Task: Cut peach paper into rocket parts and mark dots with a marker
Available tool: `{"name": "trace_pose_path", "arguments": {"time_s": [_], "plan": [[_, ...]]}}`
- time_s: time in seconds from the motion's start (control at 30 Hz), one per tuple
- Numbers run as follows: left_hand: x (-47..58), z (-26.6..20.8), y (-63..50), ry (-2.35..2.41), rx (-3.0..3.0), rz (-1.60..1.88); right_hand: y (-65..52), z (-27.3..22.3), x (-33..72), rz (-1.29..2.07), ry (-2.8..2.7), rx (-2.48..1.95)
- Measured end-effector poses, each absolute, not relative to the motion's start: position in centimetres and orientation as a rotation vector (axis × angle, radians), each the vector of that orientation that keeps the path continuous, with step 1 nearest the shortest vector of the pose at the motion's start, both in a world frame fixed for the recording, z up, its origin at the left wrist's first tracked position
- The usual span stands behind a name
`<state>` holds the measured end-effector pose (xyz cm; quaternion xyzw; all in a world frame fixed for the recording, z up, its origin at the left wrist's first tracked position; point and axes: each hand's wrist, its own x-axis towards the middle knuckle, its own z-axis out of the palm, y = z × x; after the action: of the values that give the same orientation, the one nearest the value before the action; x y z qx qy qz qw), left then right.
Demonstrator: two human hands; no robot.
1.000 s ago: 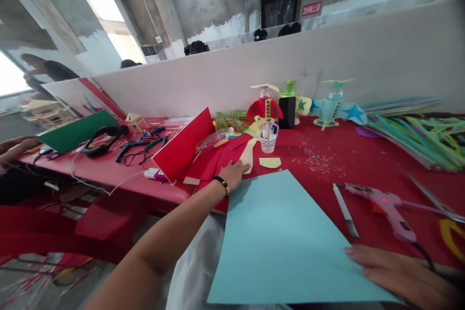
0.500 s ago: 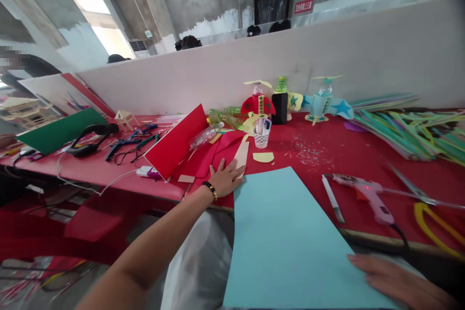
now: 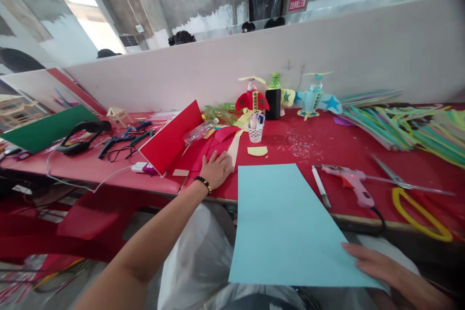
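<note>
A light blue sheet of paper [image 3: 285,223] extends from the table's front edge out over my lap. My right hand [image 3: 385,266] grips its lower right edge, part of the fingers hidden beneath it. My left hand [image 3: 217,169] rests flat, fingers extended, on red paper pieces [image 3: 209,152] and the end of a cream paper strip [image 3: 236,147]. It is just left of the blue sheet and apart from it. A black and gold bead bracelet [image 3: 203,183] circles the left wrist.
A pink glue gun [image 3: 350,178], white pen [image 3: 321,186] and yellow-handled scissors [image 3: 417,213] lie on the right. Behind stand a cup of pens [image 3: 255,131] and bottle planes, red [image 3: 252,100] and blue [image 3: 315,99]. A red board [image 3: 172,138] leans on the left; coloured strips [image 3: 395,126] lie far right.
My left hand has come away from the blue sheet's upper left corner onto the red paper. The sheet's near edge now shows above my lap, still in my right hand. The view has shifted slightly.
</note>
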<state>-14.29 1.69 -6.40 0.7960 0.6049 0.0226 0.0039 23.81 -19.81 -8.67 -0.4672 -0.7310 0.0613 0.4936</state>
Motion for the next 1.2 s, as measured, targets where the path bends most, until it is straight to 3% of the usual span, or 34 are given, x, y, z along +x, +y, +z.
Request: {"name": "trace_pose_path", "arguments": {"time_s": [0.43, 0.63, 0.87, 0.97, 1.07, 1.2], "plan": [[-14.1, -6.0, 0.6, 1.87, 2.526, 0.078, -19.5, -9.4, 21.1, 0.185, -1.799, -1.147], [-13.4, -5.4, -5.5, 1.408, 2.69, 0.292, -18.8, -9.9, 21.1, 0.234, -1.767, -1.151], [-13.6, -7.3, -9.3, 1.13, 2.835, 0.202, -18.4, -8.3, 22.3, 0.326, -1.881, -1.19], [-13.1, -8.8, -9.1, 1.218, 2.862, 0.32, -16.5, -7.2, 24.5, 0.088, -1.783, -1.412], [-12.9, -10.0, -8.9, 1.24, 2.899, 0.414, -13.4, -6.6, 27.3, -0.246, -1.687, -1.967], [-13.3, -11.1, -8.9, 1.254, 2.905, 0.554, -9.5, -6.8, 29.4, -0.214, -1.662, -2.233]]}}
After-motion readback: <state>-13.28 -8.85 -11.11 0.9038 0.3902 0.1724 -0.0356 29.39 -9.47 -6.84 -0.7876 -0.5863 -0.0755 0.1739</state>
